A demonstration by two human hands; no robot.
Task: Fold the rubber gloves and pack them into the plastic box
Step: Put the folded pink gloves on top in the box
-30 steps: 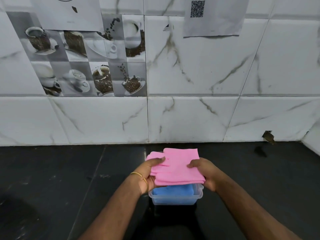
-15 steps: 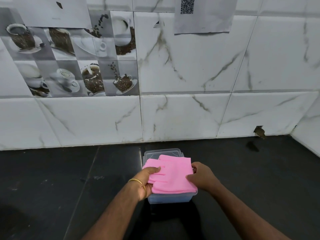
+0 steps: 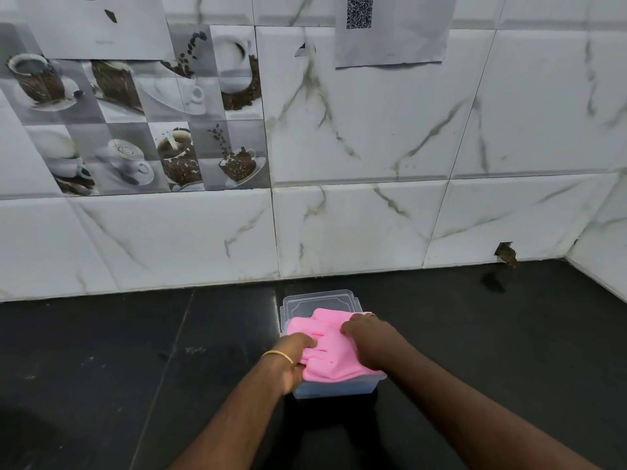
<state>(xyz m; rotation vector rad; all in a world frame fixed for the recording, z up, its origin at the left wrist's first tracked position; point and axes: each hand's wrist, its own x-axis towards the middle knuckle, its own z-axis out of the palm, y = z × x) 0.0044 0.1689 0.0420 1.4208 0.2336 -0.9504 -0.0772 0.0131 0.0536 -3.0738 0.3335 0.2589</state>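
Observation:
A folded pink rubber glove [image 3: 327, 351] lies on top of a small clear plastic box [image 3: 334, 389] on the black counter. Something blue shows through the box's front wall. My left hand [image 3: 293, 356], with a gold bangle at the wrist, grips the glove's left edge, thumb on top. My right hand [image 3: 368, 337] lies palm down on the glove's right side and presses it against the box. The glove overhangs the box's rim at the front right. The clear lid [image 3: 317, 301] lies flat just behind the box.
A white marble-tiled wall [image 3: 356, 228] rises close behind the box. It turns a corner at the far right. A small hole [image 3: 505, 253] sits at the wall's base on the right. The black counter [image 3: 101, 368] extends left and right of the box.
The pink glove has come down from above the box onto its top. My right hand has shifted from gripping the glove's edge to lying flat on it.

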